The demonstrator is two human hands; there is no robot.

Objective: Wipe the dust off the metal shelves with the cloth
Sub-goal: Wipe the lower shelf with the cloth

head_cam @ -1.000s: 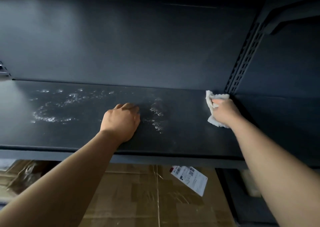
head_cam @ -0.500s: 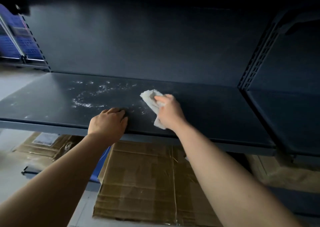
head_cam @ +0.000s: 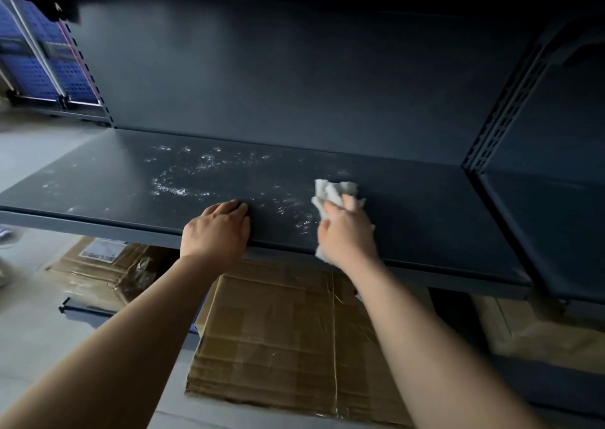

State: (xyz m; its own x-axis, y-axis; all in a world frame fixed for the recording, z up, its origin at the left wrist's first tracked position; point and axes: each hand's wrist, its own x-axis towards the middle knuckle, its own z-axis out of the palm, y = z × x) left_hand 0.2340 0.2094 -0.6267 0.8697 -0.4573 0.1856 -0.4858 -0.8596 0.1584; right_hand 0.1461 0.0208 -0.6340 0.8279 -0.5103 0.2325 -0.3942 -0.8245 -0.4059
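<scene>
A dark metal shelf [head_cam: 409, 219] runs across the view. White dust [head_cam: 183, 180] lies in patches on its left half, with fainter streaks between my hands. My right hand [head_cam: 347, 232] presses a crumpled white cloth [head_cam: 330, 193] flat on the shelf near the middle. My left hand [head_cam: 216, 229] rests palm down on the shelf's front edge, fingers curled, holding nothing.
A slotted upright post [head_cam: 504, 101] stands at the right, with a second shelf [head_cam: 550, 219] beyond it. Flattened cardboard boxes [head_cam: 281, 340] lie on the floor below. Blue perforated panels [head_cam: 39, 62] stand at the far left. The underside of another shelf hangs above.
My right hand swept the cloth from the shelf's right end leftwards to the middle, then drew back slightly right. The view shifted left; my left hand stayed on the front edge.
</scene>
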